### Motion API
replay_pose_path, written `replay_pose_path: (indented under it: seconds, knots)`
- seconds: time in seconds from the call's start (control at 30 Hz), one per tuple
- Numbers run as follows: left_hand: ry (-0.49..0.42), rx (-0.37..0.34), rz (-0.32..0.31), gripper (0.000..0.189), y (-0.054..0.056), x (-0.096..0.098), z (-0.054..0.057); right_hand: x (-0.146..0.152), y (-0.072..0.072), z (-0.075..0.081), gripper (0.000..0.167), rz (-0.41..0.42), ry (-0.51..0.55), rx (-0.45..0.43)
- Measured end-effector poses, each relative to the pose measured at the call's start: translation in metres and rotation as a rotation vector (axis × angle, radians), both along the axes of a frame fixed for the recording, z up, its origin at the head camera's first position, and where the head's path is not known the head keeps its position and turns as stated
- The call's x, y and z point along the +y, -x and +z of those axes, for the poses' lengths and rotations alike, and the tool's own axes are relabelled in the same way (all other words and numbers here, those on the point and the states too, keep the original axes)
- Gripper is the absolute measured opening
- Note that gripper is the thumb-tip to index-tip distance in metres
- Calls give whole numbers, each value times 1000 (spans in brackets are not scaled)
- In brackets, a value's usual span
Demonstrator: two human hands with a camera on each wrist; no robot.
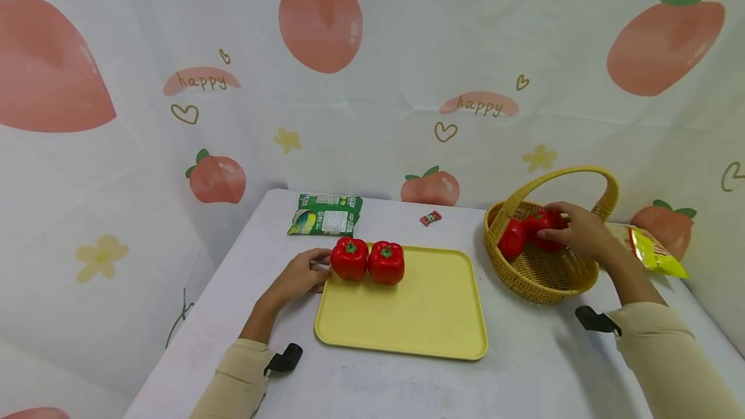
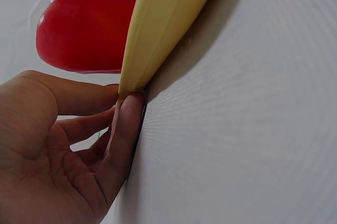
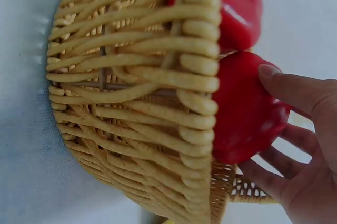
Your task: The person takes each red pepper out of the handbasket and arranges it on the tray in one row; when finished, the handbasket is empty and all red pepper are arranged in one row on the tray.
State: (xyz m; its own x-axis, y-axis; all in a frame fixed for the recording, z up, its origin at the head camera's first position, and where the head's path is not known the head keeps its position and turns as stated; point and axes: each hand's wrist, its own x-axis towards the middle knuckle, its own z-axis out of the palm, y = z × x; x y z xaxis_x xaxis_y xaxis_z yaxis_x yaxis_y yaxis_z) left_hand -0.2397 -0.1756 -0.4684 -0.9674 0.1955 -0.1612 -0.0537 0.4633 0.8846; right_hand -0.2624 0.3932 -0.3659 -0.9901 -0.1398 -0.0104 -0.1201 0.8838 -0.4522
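Held in the right hand (image 1: 574,230), between thumb and fingers: a red pepper (image 3: 245,113), with its low part tucked behind the rim of a basket (image 1: 524,286). Hard to tell about any touch with the basket floor. Partly covered by the hand in the head view, too. Just left of that grip, also in the basket: another red pepper (image 1: 512,240), with its low part behind the rim and its far part cut off by the top of the right wrist view. To the right of the grip, partly behind the arm: a shiny yellow bag (image 1: 658,255), too covered up to read.

Pinched in the left hand (image 1: 299,275): the edge of a yellow tray (image 1: 431,319), with the thumb close to the table (image 1: 407,390). Hard to see: the other fingertips. Just right of that grip, on the tray: a near pepper (image 1: 350,260), then a far pepper (image 1: 387,264). Farther back from the grip: a green bag (image 1: 326,214), with print too small to read. Between both grips, farther back: a little red packet (image 1: 431,218).
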Motion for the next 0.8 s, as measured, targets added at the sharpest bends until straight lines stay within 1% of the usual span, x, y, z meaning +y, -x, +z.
replay_pose_path:
  seconds: [0.1, 0.33, 0.53, 0.67, 0.8]
  knots:
    - [2, 1, -1, 57, 0, 0, 0, 0, -9, 3, 74, -10, 18, 5]
    - [6, -4, -4, 58, 0, -1, 0, -2, -28, 3, 74, -18, 20, 86]
    - [1, -5, -8, 57, 0, -1, 0, -9, -47, 4, 77, -29, 27, 104]
    - [7, -3, -10, 57, 0, -1, 1, -14, -60, 5, 75, -31, 64, 151]
    - [14, -1, -6, 58, -1, -1, 1, -22, -72, 5, 72, -34, 110, 216]
